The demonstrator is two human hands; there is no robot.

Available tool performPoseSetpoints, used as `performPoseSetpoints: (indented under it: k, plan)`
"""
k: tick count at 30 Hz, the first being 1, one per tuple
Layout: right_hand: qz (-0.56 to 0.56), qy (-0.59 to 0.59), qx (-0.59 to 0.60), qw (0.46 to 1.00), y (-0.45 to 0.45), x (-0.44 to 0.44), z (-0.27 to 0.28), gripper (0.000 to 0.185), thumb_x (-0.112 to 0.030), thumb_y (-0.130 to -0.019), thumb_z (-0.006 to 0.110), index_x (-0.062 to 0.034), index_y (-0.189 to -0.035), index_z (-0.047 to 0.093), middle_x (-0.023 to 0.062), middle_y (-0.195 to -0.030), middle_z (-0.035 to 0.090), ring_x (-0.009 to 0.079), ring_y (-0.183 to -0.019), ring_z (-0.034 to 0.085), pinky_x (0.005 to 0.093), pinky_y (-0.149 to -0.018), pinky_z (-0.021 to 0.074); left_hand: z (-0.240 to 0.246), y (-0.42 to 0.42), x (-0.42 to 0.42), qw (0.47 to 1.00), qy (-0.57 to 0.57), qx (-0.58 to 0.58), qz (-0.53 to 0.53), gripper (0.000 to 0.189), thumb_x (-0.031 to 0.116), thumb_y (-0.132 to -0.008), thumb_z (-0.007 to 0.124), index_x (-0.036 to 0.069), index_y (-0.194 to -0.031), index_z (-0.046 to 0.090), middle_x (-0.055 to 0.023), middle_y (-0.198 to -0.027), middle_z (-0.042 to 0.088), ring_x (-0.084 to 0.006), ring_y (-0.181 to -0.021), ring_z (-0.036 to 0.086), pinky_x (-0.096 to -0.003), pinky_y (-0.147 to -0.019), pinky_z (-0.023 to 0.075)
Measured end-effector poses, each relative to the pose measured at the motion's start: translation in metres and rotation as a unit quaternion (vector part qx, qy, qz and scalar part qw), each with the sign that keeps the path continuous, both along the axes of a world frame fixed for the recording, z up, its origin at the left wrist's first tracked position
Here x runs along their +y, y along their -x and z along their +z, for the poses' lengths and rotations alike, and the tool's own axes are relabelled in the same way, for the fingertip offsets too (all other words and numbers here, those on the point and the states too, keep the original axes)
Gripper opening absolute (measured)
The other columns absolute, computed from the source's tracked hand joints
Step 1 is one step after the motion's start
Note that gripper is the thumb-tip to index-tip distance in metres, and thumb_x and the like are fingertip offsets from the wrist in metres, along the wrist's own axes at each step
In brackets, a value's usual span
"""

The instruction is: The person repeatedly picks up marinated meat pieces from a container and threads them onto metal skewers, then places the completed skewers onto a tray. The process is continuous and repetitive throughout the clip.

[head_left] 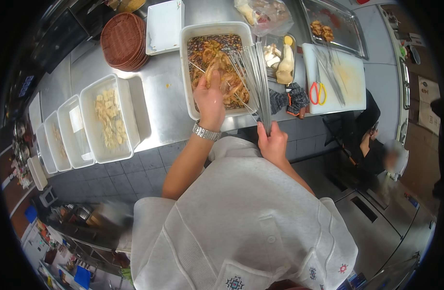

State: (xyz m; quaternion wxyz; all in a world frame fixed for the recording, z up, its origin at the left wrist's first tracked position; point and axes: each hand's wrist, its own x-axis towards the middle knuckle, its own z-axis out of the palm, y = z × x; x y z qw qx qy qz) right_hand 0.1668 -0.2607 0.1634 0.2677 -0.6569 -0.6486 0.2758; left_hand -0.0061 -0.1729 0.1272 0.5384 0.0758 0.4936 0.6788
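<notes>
My left hand (210, 103), with a metal-band watch (206, 132) on its wrist, reaches into a white plastic tub (184, 78). Its fingers grip a slice of raw marinated meat (218, 66) above more meat in dark, oily marinade (231, 40). A thin metal skewer (196, 66) shows beside the fingers; whether it pierces the meat, I cannot tell. Closed around a bundle of long metal skewers (263, 87), my right hand (273, 142) is at the table's near edge. The skewers fan out towards the tub, and some lower ones cross its right rim.
Right of the tub are a tray of mushrooms (285, 67), dark knitted gloves (296, 98), and a cutting board (354, 87) bearing scissors (318, 93) and skewers. Further back lies a metal tray (347, 27). Leftwards stand woven baskets (122, 41), white trays (164, 27) and several tubs (129, 119). A person (370, 145) sits at right.
</notes>
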Motion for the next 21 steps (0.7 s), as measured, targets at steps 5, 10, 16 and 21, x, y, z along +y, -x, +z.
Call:
performPoseSetpoints:
  k: [5,10,16,21]
  plan:
    - [-0.003,0.024,-0.012,1.0,0.005,0.007,-0.003,0.028,-0.021,-0.091,0.066,0.0022,-0.079,0.055,0.0248,-0.061,0.058,0.0446,-0.057,0.06,0.0466,-0.048,0.046,0.001,-0.017,-0.011,0.999,0.021,0.006,-0.049,0.024,0.018,-0.098,0.061,-0.001,-0.112,0.064,0.0014,-0.093,0.064,-0.0025,-0.074,0.052,-0.0194,-0.062,0.0421]
    - [-0.021,0.008,-0.009,1.0,0.011,0.017,-0.01,0.028,-0.019,-0.09,0.065,0.0022,-0.077,0.053,0.0253,-0.059,0.057,0.0447,-0.056,0.06,0.0468,-0.047,0.0452,-0.002,-0.026,-0.014,0.999,0.01,-0.009,-0.05,0.024,0.018,-0.098,0.06,0.0,-0.113,0.063,0.0023,-0.09,0.064,-0.0018,-0.071,0.051,-0.0183,-0.059,0.0405]
    - [-0.012,0.007,0.006,1.0,0.013,0.024,-0.014,0.031,-0.018,-0.091,0.066,0.0029,-0.074,0.051,0.0247,-0.057,0.054,0.0431,-0.053,0.058,0.0438,-0.046,0.0424,-0.003,-0.017,-0.012,0.997,0.025,-0.006,-0.078,0.022,0.013,-0.099,0.057,-0.001,-0.117,0.058,-0.0048,-0.106,0.065,-0.0097,-0.092,0.06,-0.0246,-0.079,0.0499]
    - [0.037,0.004,-0.068,0.997,0.001,0.031,-0.001,0.03,-0.018,-0.089,0.068,0.0019,-0.074,0.053,0.023,-0.058,0.055,0.0421,-0.054,0.057,0.0459,-0.048,0.0426,-0.003,-0.012,-0.008,0.996,0.022,0.031,-0.075,0.023,0.013,-0.099,0.057,-0.001,-0.118,0.058,-0.0052,-0.107,0.065,-0.0099,-0.093,0.06,-0.0246,-0.08,0.05]
